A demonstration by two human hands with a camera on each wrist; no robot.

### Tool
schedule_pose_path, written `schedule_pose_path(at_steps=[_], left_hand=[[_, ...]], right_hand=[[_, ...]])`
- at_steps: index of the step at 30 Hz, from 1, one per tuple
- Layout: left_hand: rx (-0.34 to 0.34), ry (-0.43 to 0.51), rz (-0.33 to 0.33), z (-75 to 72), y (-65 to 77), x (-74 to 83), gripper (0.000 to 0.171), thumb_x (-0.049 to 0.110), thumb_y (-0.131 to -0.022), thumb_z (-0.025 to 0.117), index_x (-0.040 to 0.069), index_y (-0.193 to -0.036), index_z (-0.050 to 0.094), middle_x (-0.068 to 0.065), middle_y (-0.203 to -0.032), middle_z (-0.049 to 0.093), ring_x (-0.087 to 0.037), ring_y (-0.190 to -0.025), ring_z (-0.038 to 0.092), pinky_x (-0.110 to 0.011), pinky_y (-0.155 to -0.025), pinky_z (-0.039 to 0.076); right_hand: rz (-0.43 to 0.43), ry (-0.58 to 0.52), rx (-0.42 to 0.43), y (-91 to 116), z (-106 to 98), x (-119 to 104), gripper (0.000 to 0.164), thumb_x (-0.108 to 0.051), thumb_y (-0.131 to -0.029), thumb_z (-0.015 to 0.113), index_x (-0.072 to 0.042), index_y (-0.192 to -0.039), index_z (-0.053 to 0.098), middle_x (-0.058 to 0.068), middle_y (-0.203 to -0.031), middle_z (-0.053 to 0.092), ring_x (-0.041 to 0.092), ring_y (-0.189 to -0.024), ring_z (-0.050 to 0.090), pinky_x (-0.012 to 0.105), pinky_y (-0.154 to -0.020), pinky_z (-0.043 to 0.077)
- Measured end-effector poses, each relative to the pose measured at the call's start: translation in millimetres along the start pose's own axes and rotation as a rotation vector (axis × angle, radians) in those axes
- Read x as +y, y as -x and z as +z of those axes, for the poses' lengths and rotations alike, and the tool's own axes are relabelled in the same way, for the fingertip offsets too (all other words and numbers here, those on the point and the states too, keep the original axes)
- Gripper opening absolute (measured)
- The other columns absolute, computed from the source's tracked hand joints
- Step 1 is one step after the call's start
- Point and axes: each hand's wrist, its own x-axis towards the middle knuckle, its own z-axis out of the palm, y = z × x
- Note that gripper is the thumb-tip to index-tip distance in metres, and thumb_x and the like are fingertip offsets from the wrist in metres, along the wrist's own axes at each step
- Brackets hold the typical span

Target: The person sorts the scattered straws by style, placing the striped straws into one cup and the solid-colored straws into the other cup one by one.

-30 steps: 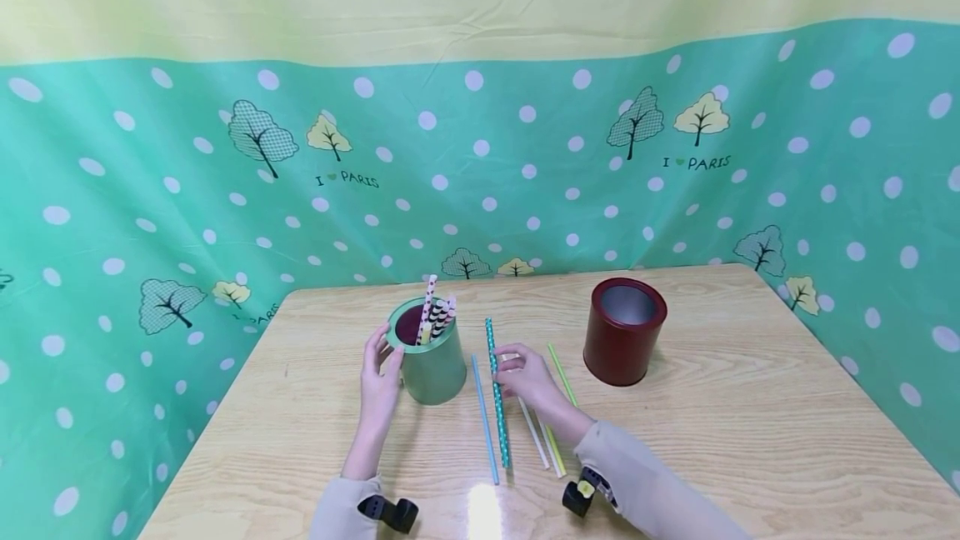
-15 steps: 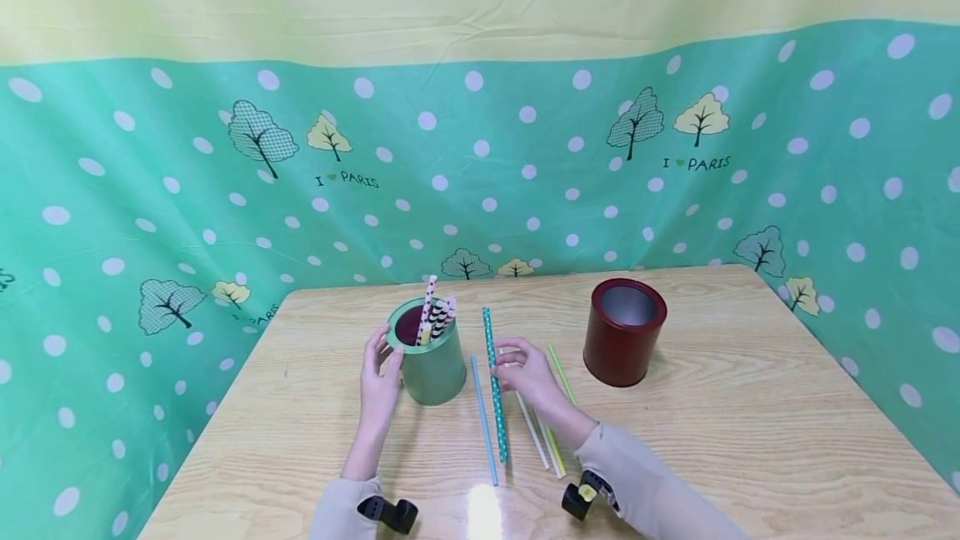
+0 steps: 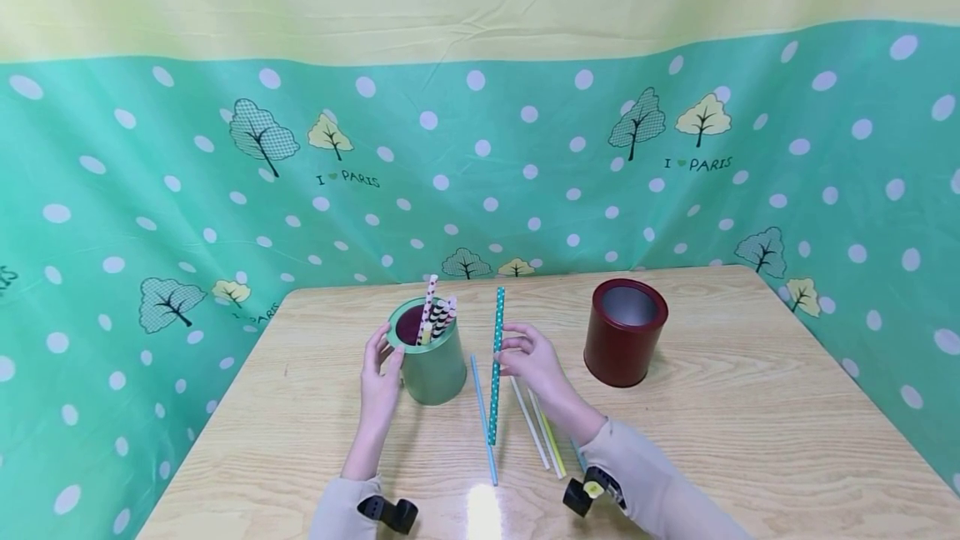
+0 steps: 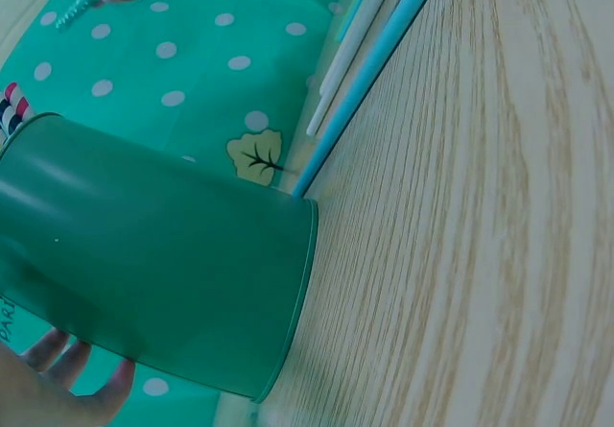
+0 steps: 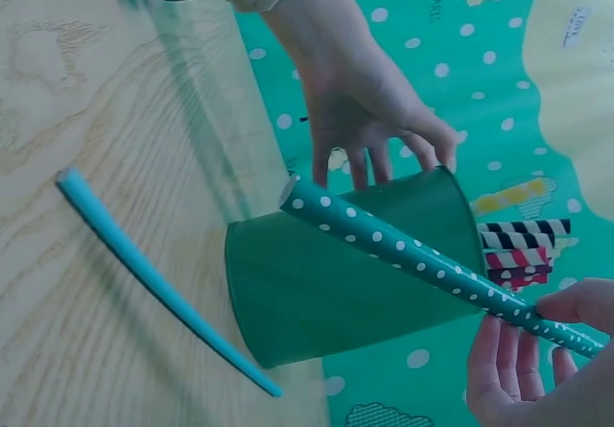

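My right hand point(image 3: 536, 365) pinches a teal paper straw point(image 3: 497, 394) with white dots between thumb and fingers. The straw is held nearly lengthwise, lifted over the table, and crosses in front of the green can point(image 5: 355, 273) in the right wrist view. On the can's left side, the fingers and thumb of my left hand point(image 3: 380, 386) touch the wall close to the rim. Several patterned straws point(image 3: 437, 319), striped and dotted, stand inside that upright can point(image 3: 435, 377). A thin blue straw point(image 3: 483, 419) lies on the table beneath the dotted one.
White straws point(image 3: 532, 427) and a yellow-green straw point(image 3: 553, 447) lie near my right forearm, partly hidden by it. An upright dark red can point(image 3: 625, 336) stands to the right on the wooden table point(image 3: 750, 407). A polka-dot cloth point(image 3: 480, 165) hangs behind.
My right hand has raised the dotted straw off the table and moved it slightly away from me, turning it more upright in view. The left hand has stayed at the green can.
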Motion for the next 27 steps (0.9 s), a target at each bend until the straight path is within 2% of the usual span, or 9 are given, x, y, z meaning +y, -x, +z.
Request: schedule_pose_path(at_steps=[9,20,22,27], left_hand=[[-0.009,-0.013,-0.035,0.0,-0.9,-0.2,0.042,0.008,-0.091,0.047,0.003,-0.131,0.036,-0.023,-0.127,0.043,-0.031,-0.114,0.04,-0.018,-0.083,0.038],[-0.01,-0.014,-0.037,-0.4,-0.4,-0.3,0.041,0.007,-0.091,0.046,0.001,-0.13,0.036,-0.024,-0.127,0.042,-0.032,-0.114,0.04,-0.014,-0.081,0.037],[-0.011,-0.014,-0.031,-0.7,-0.7,-1.7,0.042,0.007,-0.091,0.046,0.001,-0.13,0.036,-0.024,-0.126,0.043,-0.032,-0.114,0.04,-0.017,-0.082,0.038],[-0.013,0.003,-0.026,-2.7,-4.9,-15.4,0.042,0.011,-0.091,0.048,0.007,-0.131,0.037,-0.02,-0.127,0.044,-0.03,-0.114,0.041,-0.034,-0.089,0.039]], right_hand=[[-0.043,-0.05,-0.024,3,-1,-21,0.039,0.005,-0.077,0.056,0.006,-0.115,0.046,0.012,-0.094,0.053,0.013,-0.077,0.053,0.035,-0.074,0.05],[-0.086,-0.084,-0.014,6,5,-49,0.035,0.002,-0.08,0.057,0.005,-0.114,0.046,0.011,-0.095,0.053,0.013,-0.077,0.054,0.032,-0.072,0.051],[-0.1,-0.095,-0.014,5,6,-54,0.035,0.002,-0.081,0.057,0.005,-0.113,0.046,0.011,-0.094,0.052,0.013,-0.078,0.055,0.033,-0.074,0.051],[-0.152,-0.106,-0.022,5,8,-67,0.031,0.001,-0.082,0.057,0.004,-0.112,0.047,0.009,-0.092,0.053,0.014,-0.079,0.056,0.037,-0.077,0.05]])
